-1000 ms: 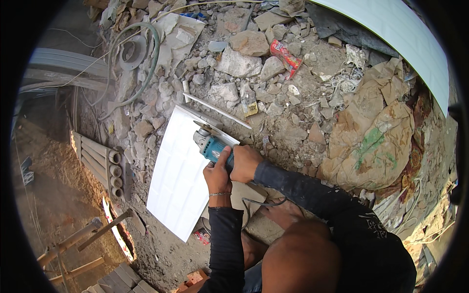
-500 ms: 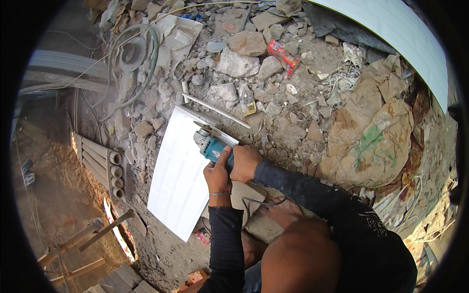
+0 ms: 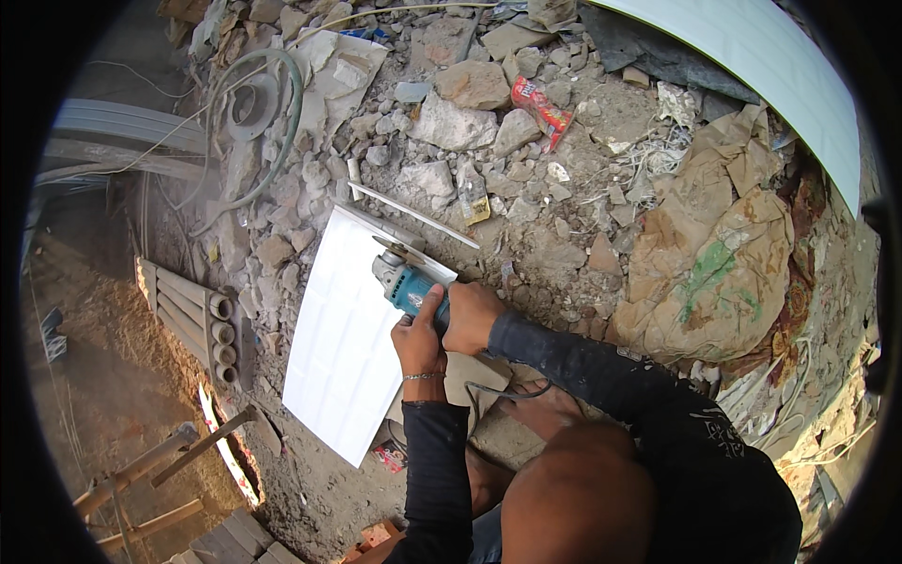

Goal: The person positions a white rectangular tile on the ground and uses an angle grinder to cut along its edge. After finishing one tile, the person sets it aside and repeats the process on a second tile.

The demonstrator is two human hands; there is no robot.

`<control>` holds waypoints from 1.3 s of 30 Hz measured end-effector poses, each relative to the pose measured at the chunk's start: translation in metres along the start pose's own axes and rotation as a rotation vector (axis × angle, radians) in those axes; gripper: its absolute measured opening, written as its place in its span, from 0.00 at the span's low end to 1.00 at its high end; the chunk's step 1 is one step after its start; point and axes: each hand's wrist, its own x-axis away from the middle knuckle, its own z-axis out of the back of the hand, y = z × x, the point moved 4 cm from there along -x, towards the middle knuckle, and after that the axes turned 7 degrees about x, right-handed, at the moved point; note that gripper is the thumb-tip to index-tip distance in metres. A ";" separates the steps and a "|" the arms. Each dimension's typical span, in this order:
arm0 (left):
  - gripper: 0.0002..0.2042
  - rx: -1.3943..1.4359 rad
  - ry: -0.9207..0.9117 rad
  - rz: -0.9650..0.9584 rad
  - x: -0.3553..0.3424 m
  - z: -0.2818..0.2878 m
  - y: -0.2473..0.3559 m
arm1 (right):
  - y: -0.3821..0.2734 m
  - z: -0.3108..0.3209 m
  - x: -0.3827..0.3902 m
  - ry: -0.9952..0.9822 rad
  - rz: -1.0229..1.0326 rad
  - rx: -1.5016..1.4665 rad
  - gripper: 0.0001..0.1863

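Both my hands grip a teal angle grinder with a silver head. My left hand is wrapped round its body, thumb on top. Just to the right, my right hand closes round the rear part, which is mostly hidden. The cutting disc stands at the far edge of a white sheet panel with faint brick-like lines. From the picture I cannot tell how deep the disc sits in the panel. Beyond that edge lies a thin white strip, apart from the panel. The power cord loops below my hands.
Broken stones and rubble cover the ground ahead. Crumpled brown paper lies to the right, near a red wrapper. Bundled pipes are at the left, with a hose behind. My bare foot is close to the panel.
Hands, grinder and panel keep almost the same places; the whole view has shifted very slightly.
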 end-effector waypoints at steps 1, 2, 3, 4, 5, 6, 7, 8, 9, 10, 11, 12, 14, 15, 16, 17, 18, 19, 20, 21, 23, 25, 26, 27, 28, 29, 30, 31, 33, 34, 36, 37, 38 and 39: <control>0.12 -0.017 0.005 -0.003 0.000 0.001 0.000 | 0.000 0.000 0.000 -0.005 -0.007 0.001 0.26; 0.12 -0.015 0.004 0.001 -0.001 0.001 0.000 | 0.000 0.000 0.000 -0.003 -0.004 0.002 0.26; 0.12 0.007 -0.002 0.011 -0.001 0.001 -0.001 | 0.000 0.000 0.000 -0.003 -0.006 0.002 0.26; 0.12 -0.008 0.004 0.002 -0.001 0.001 0.000 | 0.000 0.000 0.001 -0.008 -0.014 0.004 0.26; 0.12 -0.004 0.005 0.000 -0.001 0.001 -0.001 | 0.000 0.000 0.001 -0.006 -0.007 0.006 0.26; 0.12 0.020 -0.003 0.004 0.000 0.000 -0.002 | 0.000 0.000 0.001 -0.008 -0.006 0.011 0.26; 0.12 -0.003 0.008 0.002 0.000 0.001 -0.002 | 0.000 0.000 0.001 -0.015 -0.013 0.017 0.27; 0.12 -0.006 0.011 0.005 0.001 0.001 -0.003 | 0.000 0.001 0.001 -0.005 -0.002 0.010 0.27; 0.12 0.012 0.002 0.010 0.002 0.000 -0.003 | 0.001 0.001 0.003 -0.001 0.001 0.005 0.27; 0.12 -0.009 0.013 0.007 0.003 0.001 -0.003 | 0.002 0.000 0.003 0.002 0.004 -0.002 0.27; 0.12 -0.009 0.012 0.006 0.003 0.001 -0.004 | 0.003 0.000 0.003 0.001 0.005 -0.001 0.27; 0.11 0.010 0.003 0.008 0.004 0.000 -0.004 | 0.003 0.000 0.003 -0.001 0.004 -0.001 0.28; 0.12 -0.006 0.010 -0.007 0.004 -0.001 -0.005 | 0.005 -0.001 0.003 -0.004 0.002 0.003 0.28; 0.12 0.012 0.005 -0.008 0.005 -0.001 -0.005 | 0.005 -0.001 0.003 -0.005 0.000 0.006 0.28; 0.12 -0.002 0.008 -0.010 0.005 -0.001 -0.005 | 0.006 -0.002 0.003 -0.010 -0.007 0.014 0.28; 0.12 0.001 0.005 -0.006 0.006 -0.001 -0.005 | 0.006 -0.002 0.003 -0.012 0.000 0.013 0.28; 0.12 0.024 -0.006 0.002 0.007 -0.002 -0.006 | 0.007 -0.003 0.003 -0.019 0.001 0.017 0.28; 0.12 0.000 0.004 -0.002 0.007 -0.002 -0.006 | 0.008 -0.003 0.003 -0.022 0.005 0.021 0.28; 0.12 -0.004 0.005 -0.001 0.008 -0.002 -0.006 | 0.008 -0.003 0.003 -0.026 0.006 0.019 0.28; 0.12 0.010 0.000 0.004 0.009 -0.002 -0.006 | 0.009 -0.004 0.003 -0.027 0.009 0.017 0.28; 0.12 -0.002 0.003 0.000 0.011 -0.003 -0.006 | 0.010 -0.004 0.004 -0.023 0.014 0.018 0.29; 0.12 0.000 0.002 0.000 0.012 -0.003 -0.006 | 0.010 -0.005 0.004 -0.013 0.015 0.023 0.29; 0.12 0.000 0.004 -0.002 0.012 -0.003 -0.006 | 0.010 -0.005 0.004 -0.017 0.012 0.023 0.29; 0.11 0.020 -0.006 -0.001 0.012 -0.004 -0.006 | 0.010 -0.005 0.004 -0.020 0.008 0.022 0.29; 0.11 -0.003 0.003 -0.003 0.012 -0.003 -0.006 | 0.010 -0.005 0.004 -0.023 0.004 0.022 0.29; 0.11 -0.006 0.001 -0.003 0.012 -0.003 -0.006 | 0.010 -0.005 0.004 -0.021 0.001 0.022 0.29; 0.11 0.010 -0.008 0.001 0.011 -0.004 -0.006 | 0.010 -0.004 0.004 -0.019 -0.002 0.021 0.29; 0.11 -0.013 0.001 -0.001 0.011 -0.003 -0.006 | 0.010 -0.004 0.004 -0.017 -0.005 0.020 0.29; 0.11 -0.001 -0.002 0.007 0.010 -0.003 -0.005 | 0.009 -0.004 0.005 -0.014 -0.003 0.023 0.28; 0.11 -0.019 0.007 0.001 0.010 -0.003 -0.005 | 0.009 -0.004 0.005 -0.012 -0.003 0.024 0.28; 0.11 0.005 -0.003 0.003 0.011 -0.003 -0.006 | 0.009 -0.004 0.005 -0.009 0.016 0.028 0.27; 0.11 -0.015 0.008 0.000 0.011 -0.003 -0.006 | 0.009 -0.004 0.005 -0.007 0.026 0.030 0.27; 0.11 -0.015 0.010 0.001 0.012 -0.003 -0.006 | 0.010 -0.004 0.005 0.002 0.028 0.026 0.27; 0.11 0.008 0.002 0.007 0.012 -0.004 -0.007 | 0.011 -0.004 0.006 0.011 0.031 0.023 0.27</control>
